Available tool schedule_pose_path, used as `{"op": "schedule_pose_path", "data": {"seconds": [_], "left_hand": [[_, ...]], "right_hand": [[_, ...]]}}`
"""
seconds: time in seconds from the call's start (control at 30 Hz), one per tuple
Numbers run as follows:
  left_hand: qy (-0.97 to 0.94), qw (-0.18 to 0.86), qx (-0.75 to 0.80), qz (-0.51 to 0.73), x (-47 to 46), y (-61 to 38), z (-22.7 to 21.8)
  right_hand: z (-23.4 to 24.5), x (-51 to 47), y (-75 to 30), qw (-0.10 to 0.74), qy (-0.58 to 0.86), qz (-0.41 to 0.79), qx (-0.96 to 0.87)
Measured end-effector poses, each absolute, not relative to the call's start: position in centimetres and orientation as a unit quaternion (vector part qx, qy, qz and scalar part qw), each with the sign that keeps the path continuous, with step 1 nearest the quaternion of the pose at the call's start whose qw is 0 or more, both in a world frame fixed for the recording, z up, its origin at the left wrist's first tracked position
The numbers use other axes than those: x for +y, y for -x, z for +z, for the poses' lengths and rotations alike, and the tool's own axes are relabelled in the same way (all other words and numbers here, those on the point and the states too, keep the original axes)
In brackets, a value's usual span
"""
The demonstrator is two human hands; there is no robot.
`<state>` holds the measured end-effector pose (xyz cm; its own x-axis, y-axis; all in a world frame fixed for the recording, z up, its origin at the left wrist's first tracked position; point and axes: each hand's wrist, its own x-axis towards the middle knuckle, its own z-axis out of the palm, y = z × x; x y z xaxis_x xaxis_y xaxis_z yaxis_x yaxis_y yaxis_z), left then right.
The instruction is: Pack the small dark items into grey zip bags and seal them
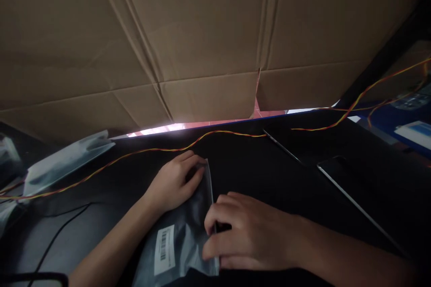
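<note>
A clear zip-type plastic bag [188, 237] with a white barcode label [164, 250] lies on the black tabletop [242, 166]. My left hand [178, 181] rests at the bag's far end, its fingers curled and closed on the corner. Along the bag's right edge, which has a pale strip, my right hand [240, 233] is closed, thumb and fingers pinching that edge. Whatever is inside the bag looks dark and cannot be made out. Both fingertips are partly hidden.
A large cardboard sheet [202, 31] stands behind the table. A twisted red-and-yellow wire [151, 149] crosses the far side. Two dark phone-like slabs [286, 143] lie right. Another plastic bag [70, 161] and a black cable [63, 224] are left. A blue surface [390, 119] is far right.
</note>
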<state>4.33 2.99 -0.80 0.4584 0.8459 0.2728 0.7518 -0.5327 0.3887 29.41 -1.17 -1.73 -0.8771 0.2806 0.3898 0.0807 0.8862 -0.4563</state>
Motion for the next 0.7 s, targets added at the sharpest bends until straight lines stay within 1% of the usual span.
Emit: {"op": "schedule_pose_path", "data": {"seconds": [0.1,0.17,0.2,0.33,0.4,0.47,0.53,0.7], "left_hand": [[-0.842,0.068,0.442,0.302,2.2,-3.9,0.5],[-0.855,0.031,0.378,0.355,1.3,-3.6,2.0],[-0.872,0.023,0.334,0.356,0.8,-3.5,2.7],[-0.954,0.023,0.200,0.224,-1.0,-4.3,3.8],[-0.962,-0.006,0.183,0.202,-1.5,-5.1,3.2],[-0.961,-0.035,0.175,0.212,-1.8,-5.9,2.5],[-0.959,-0.055,0.173,0.216,-2.0,-6.3,2.2],[-0.958,-0.062,0.178,0.218,-2.8,-5.8,2.6]], "right_hand": [[-1.9,-1.5,-28.9,0.292,0.092,0.152,-0.940],[-1.5,-1.3,-29.0,0.333,0.115,0.145,-0.925],[-1.3,-1.2,-29.2,0.347,0.128,0.145,-0.918],[-0.8,-0.5,-29.6,0.401,0.160,0.134,-0.892],[-0.7,-0.4,-29.6,0.428,0.153,0.139,-0.880],[-0.6,-0.4,-29.6,0.433,0.140,0.143,-0.879],[-0.5,-0.4,-29.7,0.421,0.138,0.137,-0.886],[-0.2,0.1,-30.2,0.389,0.160,0.117,-0.900]]}}
